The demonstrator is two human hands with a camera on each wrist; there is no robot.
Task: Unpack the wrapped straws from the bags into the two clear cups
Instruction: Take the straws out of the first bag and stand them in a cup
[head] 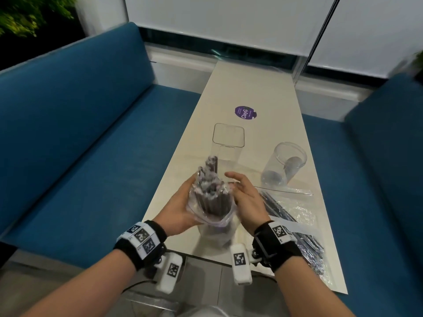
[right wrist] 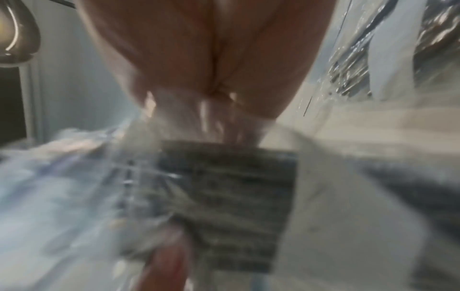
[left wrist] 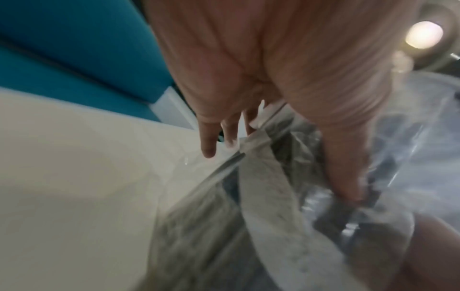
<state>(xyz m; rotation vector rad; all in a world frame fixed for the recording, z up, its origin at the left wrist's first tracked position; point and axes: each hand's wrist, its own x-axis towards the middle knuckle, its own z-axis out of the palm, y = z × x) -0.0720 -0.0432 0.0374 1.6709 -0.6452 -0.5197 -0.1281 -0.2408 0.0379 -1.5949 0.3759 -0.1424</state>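
— What does the head view show?

— The left hand (head: 177, 210) wraps round the side of a clear bag (head: 211, 211) with a bundle of dark wrapped straws (head: 209, 191) standing in it, their tops poking out of the bag's mouth. The right hand (head: 246, 197) lies against the bag's other side, fingers fairly straight and spread, not clamped. The bag stands near the front edge of the pale table (head: 229, 88).

— And the cups?

— A square clear cup (head: 227, 143) stands upright just behind the bundle; a round clear cup (head: 283, 163) sits to the right, well apart (it looks tilted, though that is hard to tell). A second bag of straws (head: 295, 216) lies flat at the right. A purple sticker (head: 245, 112) sits farther back, and blue benches (head: 80, 122) flank the table.

— Do the wrist views add anything?

— The left wrist view shows the thumb (left wrist: 346, 167) pressing on the plastic and straws, with the fingers (left wrist: 208, 137) reaching round the far side, which the head view hides. The right wrist view is blurred: a palm (right wrist: 199, 59) over crinkled plastic, with the straws seen as a grey ribbed block (right wrist: 224, 196).
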